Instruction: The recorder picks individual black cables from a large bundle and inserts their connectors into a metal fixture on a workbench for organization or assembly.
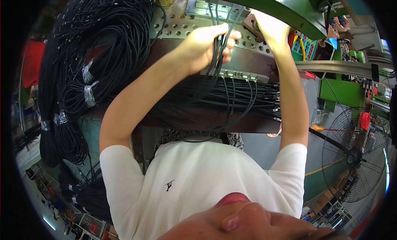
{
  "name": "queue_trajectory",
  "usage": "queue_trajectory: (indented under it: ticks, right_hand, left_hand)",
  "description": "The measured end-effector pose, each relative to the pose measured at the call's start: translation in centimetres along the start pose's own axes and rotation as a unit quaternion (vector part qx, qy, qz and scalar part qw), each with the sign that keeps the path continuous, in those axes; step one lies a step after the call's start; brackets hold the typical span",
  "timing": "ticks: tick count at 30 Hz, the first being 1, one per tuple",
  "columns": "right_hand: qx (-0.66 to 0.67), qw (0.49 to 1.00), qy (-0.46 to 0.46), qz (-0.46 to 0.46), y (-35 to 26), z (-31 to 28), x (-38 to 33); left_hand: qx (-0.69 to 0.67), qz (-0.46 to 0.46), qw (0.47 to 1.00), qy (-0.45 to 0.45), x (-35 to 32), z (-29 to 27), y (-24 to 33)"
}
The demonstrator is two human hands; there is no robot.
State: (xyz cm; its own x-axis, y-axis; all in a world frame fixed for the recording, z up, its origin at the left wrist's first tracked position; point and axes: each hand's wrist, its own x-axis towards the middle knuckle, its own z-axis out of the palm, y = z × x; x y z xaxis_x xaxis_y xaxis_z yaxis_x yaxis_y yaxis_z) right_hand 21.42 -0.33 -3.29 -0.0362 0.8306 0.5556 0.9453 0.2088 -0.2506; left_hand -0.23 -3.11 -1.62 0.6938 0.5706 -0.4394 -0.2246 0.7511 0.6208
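Holding, left hand: left hand [204, 45], fingers curled around a bunch of thin black flexible cables [216, 60]; grip narrow.
Cable position: above the dark brown worktop [260, 125], running up beneath the curved green metal frame [285, 10] and down past the strip.
Right hand [268, 26]: reaching under the frame; fingers hidden, grip cannot be told.
Strip: narrow pale metal fixture bar [239, 78] with several white-and-green cable ends set along it; judged a finished portion.
Outstanding: held bunch not set in the strip; row of loose black cables [248, 95] in front; count cannot be told.
Edges: worktop front edge near the white shirt [206, 167]; coiled black cable bundles [120, 29] at left.
Room: gap between left hand and right forearm; frame limits lifting.
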Motion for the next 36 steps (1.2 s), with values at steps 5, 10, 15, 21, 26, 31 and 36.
queue_trajectory:
  ticks: [5,10,15,21,26,31,36]
  right_hand:
    - [0.104,0.990,-0.016,0.096,-3.9,-3.0,-2.7]
    - [0.304,0.942,-0.134,0.041,-3.4,-3.4,-5.1]
    - [0.359,0.915,-0.186,0.015,-9.4,-2.1,-3.6]
    - [0.198,0.971,-0.117,-0.068,-4.2,-0.9,-6.1]
    - [0.078,0.989,-0.067,-0.110,-3.4,-2.5,-6.9]
    - [0.172,0.953,-0.249,-0.021,-5.4,-6.1,-12.7]
    - [0.256,0.949,-0.181,-0.020,-7.0,-4.8,-10.0]
  left_hand:
    - [0.028,0.001,1.000,-0.005,-4.8,-0.4,-2.1]
    - [-0.063,0.093,0.992,0.052,-12.6,-7.6,2.9]
    - [-0.049,0.300,0.948,0.093,-14.6,-8.9,7.2]
    - [-0.047,0.485,0.835,0.255,-22.0,-28.1,16.3]
    - [0.465,0.241,0.636,0.567,-18.8,-25.4,13.8]
    - [0.388,0.173,0.888,0.176,-14.3,-8.1,2.2]
    - [0.268,0.045,0.962,-0.025,-8.2,-0.6,-8.6]
